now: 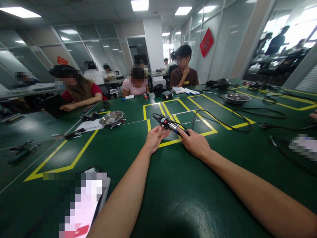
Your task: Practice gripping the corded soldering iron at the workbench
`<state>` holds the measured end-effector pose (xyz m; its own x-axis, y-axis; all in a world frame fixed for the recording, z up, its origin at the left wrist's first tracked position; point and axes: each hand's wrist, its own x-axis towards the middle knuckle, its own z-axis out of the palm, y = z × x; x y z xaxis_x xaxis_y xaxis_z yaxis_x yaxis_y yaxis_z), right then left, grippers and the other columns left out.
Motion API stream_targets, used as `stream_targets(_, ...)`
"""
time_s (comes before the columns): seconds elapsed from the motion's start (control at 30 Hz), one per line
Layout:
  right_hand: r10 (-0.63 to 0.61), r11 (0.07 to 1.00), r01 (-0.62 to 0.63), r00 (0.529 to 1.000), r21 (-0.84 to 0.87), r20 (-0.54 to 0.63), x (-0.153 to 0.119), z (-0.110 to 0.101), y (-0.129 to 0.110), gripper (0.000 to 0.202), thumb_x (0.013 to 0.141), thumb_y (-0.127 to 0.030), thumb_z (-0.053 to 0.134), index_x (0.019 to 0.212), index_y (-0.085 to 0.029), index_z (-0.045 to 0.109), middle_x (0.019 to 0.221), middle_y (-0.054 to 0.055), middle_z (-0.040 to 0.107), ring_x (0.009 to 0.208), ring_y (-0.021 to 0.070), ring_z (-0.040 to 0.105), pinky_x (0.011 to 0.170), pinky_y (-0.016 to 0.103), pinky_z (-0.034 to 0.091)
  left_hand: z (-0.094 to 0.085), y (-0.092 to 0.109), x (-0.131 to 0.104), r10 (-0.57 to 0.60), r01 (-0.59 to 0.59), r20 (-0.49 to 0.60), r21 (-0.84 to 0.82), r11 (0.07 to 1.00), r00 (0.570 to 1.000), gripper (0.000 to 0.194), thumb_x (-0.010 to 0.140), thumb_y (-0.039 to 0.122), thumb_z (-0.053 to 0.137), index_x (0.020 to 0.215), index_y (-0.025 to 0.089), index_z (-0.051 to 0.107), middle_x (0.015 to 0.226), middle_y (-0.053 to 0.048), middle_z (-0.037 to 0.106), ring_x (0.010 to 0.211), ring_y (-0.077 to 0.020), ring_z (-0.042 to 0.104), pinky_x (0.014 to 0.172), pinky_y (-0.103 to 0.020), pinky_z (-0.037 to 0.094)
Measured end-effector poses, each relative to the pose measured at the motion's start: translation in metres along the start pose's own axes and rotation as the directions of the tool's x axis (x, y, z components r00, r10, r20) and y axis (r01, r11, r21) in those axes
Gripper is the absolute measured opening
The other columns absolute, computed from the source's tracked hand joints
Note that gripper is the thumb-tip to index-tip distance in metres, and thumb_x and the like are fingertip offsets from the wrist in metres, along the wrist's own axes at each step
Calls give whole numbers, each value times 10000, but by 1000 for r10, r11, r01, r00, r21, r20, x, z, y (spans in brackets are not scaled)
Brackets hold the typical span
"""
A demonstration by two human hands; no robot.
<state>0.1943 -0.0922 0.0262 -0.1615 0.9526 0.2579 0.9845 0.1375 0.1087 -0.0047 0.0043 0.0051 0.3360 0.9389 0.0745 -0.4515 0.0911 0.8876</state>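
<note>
My right hand (195, 142) is wrapped round the handle of a slim corded tool with a silver metal barrel (172, 127), tilted up to the left. At the tool's far end is a small dark part (162, 120) with red and black bits and a thin black wire loop. My left hand (156, 136) pinches this part from below, fingers bent around it. Both hands are close together above a yellow-taped outline (170, 142) on the green table (183, 185). Where exactly the tool's tip meets the part is too small to tell.
Metal bowls (112, 118) (237, 98) stand left and far right. A black cable (218, 123) loops right of my hands. A blurred phone-like device (85, 205) lies front left. Pliers (21, 157) lie at the left edge. Several people sit across the table.
</note>
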Motion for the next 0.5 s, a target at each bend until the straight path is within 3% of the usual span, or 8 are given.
stream_targets(0.5,-22,1000,22,1000,13,17,0,-1,-1,558,1050,-374,287,1597,-342,181,1179,135,587,942,256,623,716,300,440,1,-1,0,1,-1,-31,2,1000,1000,187,927,293,641,988,122,596,973,-140,734,909,-222,736,920,-403,542)
